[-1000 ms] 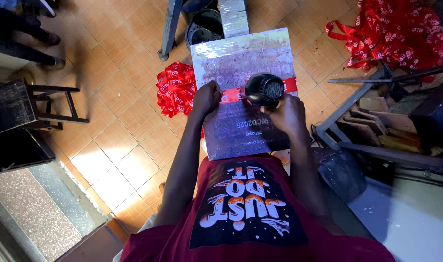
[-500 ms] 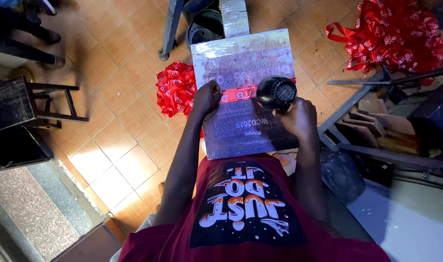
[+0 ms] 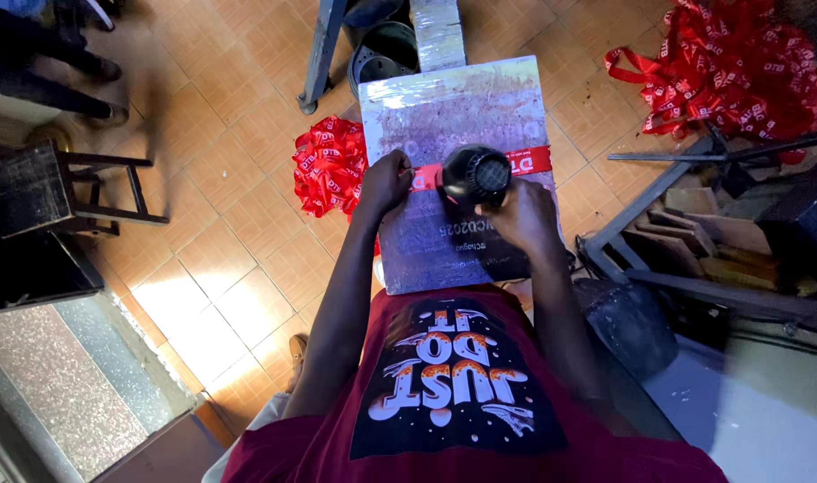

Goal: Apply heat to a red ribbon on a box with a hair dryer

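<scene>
- The tiled floor (image 3: 220,179) fills the left and upper part of the view, orange-brown, with a bright patch of light low on the left.
- A grey, foil-like board (image 3: 453,116) lies as the work surface straight ahead of the person, its far end towards the top of the view.
- A large heap of red printed ribbon (image 3: 739,72) lies on the floor at upper right, well apart from the board.
- A dark wooden stool (image 3: 59,192) stands at the left edge, clear of the hands.
- A metal frame with wooden offcuts (image 3: 685,224) lies to the right of the board, near the right arm.
- A smaller bundle of red ribbon (image 3: 330,165) sits on the floor just beside the board's left edge, next to the left wrist.
- Round dark metal rings (image 3: 381,54) lie on the floor beyond the board's far end; what is in them cannot be told.
- A red ribbon strip (image 3: 533,161) runs across the board from side to side, partly hidden by the tool.
- The right hand (image 3: 524,215) has its fingers closed around a black handheld heat tool (image 3: 475,174), whose round end sits over the strip.
- The left hand (image 3: 386,179) presses down on the strip's left end, fingers curled and touching it, just beside the tool.
</scene>
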